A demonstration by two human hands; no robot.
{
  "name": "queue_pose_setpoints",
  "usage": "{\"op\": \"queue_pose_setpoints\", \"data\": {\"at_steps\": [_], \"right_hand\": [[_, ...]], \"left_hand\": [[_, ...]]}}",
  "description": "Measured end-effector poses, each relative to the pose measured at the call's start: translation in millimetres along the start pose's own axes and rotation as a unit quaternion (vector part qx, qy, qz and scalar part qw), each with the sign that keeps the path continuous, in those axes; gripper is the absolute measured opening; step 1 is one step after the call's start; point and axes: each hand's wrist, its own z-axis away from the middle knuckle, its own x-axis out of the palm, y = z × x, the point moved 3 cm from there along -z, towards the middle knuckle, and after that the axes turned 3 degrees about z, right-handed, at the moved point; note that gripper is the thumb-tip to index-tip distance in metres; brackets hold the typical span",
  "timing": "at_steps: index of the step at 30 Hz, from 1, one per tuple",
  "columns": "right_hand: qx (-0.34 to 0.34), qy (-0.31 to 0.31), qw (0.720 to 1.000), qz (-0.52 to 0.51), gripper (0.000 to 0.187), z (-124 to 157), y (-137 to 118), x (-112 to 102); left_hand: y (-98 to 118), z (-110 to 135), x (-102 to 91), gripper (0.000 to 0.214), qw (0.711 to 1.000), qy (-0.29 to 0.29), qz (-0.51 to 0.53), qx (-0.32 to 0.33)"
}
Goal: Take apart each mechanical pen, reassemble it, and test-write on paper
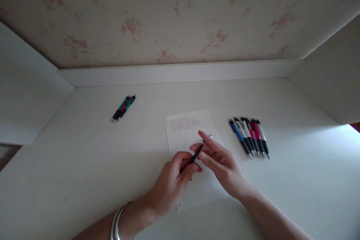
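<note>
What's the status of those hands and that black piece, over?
Left hand: gripping black pen-like piece. Right hand: fingers close to its tip, hold unclear. Written-on sheet beneath. Left pens and right pens, clear of both hands.

Likely a home, floral wallpaper behind a white desktop, pale side panels, handwritten sheet

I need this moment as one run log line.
left hand: holds black piece; right hand: at its far end, contact unclear; sheet: beneath hands, written on; left pens: bunched; right pens: side by side
</note>
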Motion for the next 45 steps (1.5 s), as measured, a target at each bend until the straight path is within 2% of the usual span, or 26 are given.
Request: {"op": "queue_pose_setpoints", "data": {"at_steps": [3,6,8,11,14,16,18,19,20,22,23,24,26,29,31,32,35,38,40,42,44,45], "right_hand": [[0.022,0.012,1.0,0.014,0.045,1.3,2.2,1.0],[0.026,0.053,0.998,0.031,0.03,0.7,1.9,-1.7],[0.017,0.082,0.996,0.01,0.03,-1.5,-2.0,-5.3],[-0.033,0.147,0.988,-0.04,0.025,-6.7,-14.6,-16.0],[-0.121,0.236,0.963,-0.051,0.017,-8.9,-28.9,-32.3],[-0.177,0.277,0.944,0.019,0.016,-6.1,-34.5,-40.3],[-0.196,0.277,0.924,0.177,0.018,-2.2,-34.8,-40.4],[-0.183,0.238,0.91,0.285,0.019,-1.7,-32.2,-36.2],[-0.177,0.182,0.884,0.392,0.018,-1.6,-28.5,-29.7],[-0.198,0.098,0.798,0.561,0.021,-1.7,-20.7,-15.6],[-0.198,0.073,0.755,0.621,0.022,-2.9,-16.7,-9.6],[-0.182,0.062,0.725,0.662,0.024,-5.0,-13.0,-5.6],[-0.149,0.044,0.691,0.706,0.022,-9.8,-8.2,0.0],[-0.124,0.024,0.676,0.726,0.019,-14.5,-6.5,2.9],[-0.122,0.022,0.687,0.716,0.02,-15.0,-7.3,2.0],[-0.125,0.027,0.705,0.697,0.021,-14.7,-8.4,0.8],[-0.16,0.074,0.793,0.583,0.022,-12.1,-14.7,-4.3],[-0.17,0.135,0.852,0.477,0.014,-9.0,-22.0,-9.8],[-0.12,0.17,0.889,0.407,0.013,-7.8,-23.7,-13.1],[-0.046,0.182,0.937,0.293,0.018,-7.0,-21.2,-14.0],[0.019,0.164,0.974,0.155,0.023,-6.4,-16.4,-10.9],[0.042,0.149,0.984,0.092,0.024,-6.2,-14.0,-8.2]], "left_hand": [[-0.5,0.1,0.0,0.027,1.0,0.001,-0.012,0.009],[0.6,-0.2,-0.3,0.027,1.0,-0.013,-0.023,0.009],[2.0,0.2,-0.8,0.028,0.999,-0.019,-0.045,0.002],[4.7,1.5,-1.6,0.036,0.997,-0.024,-0.068,-0.002],[6.7,2.5,-2.5,0.04,0.998,-0.019,-0.059,-0.004],[7.0,2.8,-2.8,0.04,0.999,-0.014,-0.046,-0.007],[6.3,2.9,-2.8,0.039,0.999,-0.011,-0.034,-0.009],[5.5,2.8,-2.7,0.038,0.999,-0.008,-0.031,-0.011],[4.4,2.7,-2.7,0.037,0.999,-0.004,-0.032,-0.013],[1.7,2.6,-2.6,0.036,0.999,0.004,-0.04,-0.018],[0.4,2.6,-2.5,0.035,0.999,0.006,-0.042,-0.019],[-0.7,2.7,-2.3,0.034,0.999,0.006,-0.043,-0.019],[-1.9,3.0,-1.6,0.033,0.999,0.002,-0.041,-0.017],[-1.1,3.5,-1.2,0.033,0.999,0.0,-0.04,-0.017],[0.8,3.4,-1.3,0.033,0.999,0.002,-0.041,-0.015],[1.7,3.3,-1.3,0.033,0.999,0.003,-0.041,-0.014],[3.6,3.4,-1.2,0.032,0.999,0.001,-0.038,-0.016],[4.2,4.0,-1.1,0.032,0.999,0.0,-0.034,-0.017],[4.3,4.2,-1.1,0.031,0.999,0.0,-0.035,-0.016],[4.4,4.1,-0.9,0.031,0.999,-0.001,-0.039,-0.014],[4.6,3.7,-0.6,0.031,0.999,-0.002,-0.044,-0.011],[4.8,3.5,-0.4,0.03,0.999,-0.003,-0.046,-0.008]]}}
